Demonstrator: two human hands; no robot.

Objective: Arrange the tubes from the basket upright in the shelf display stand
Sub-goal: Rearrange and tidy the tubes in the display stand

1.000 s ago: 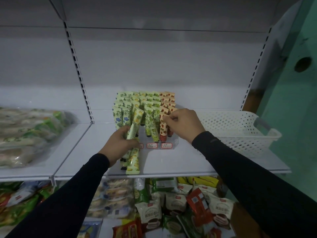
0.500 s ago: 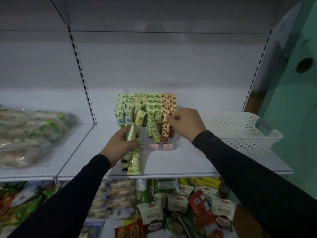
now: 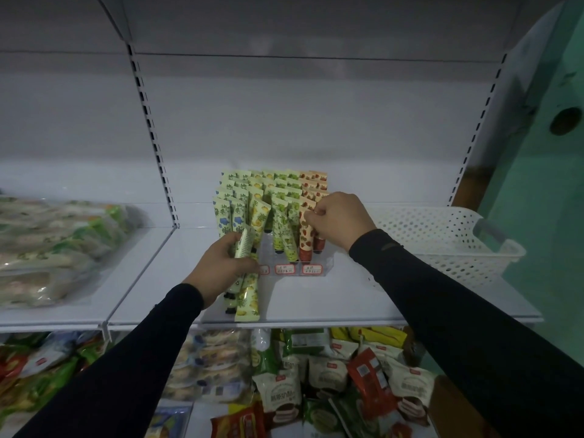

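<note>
A clear display stand with red price labels sits mid-shelf, filled with several upright tubes in green, yellow and orange prints. My left hand grips a bundle of green and yellow tubes just left of the stand's front; one pale tube in that hand points up toward the rows. My right hand pinches the top of an orange strawberry tube standing in the right front column. The white perforated basket sits to the right on the same shelf; its inside is hidden.
Bagged snacks lie on the shelf section to the left. The shelf's front edge runs below the stand. Several snack packets crowd the lower shelf. A green wall stands at the right.
Both hands stay at nearly the same spots by the stand. The view has shifted slightly; my right hand still pinches the orange tube's top.
</note>
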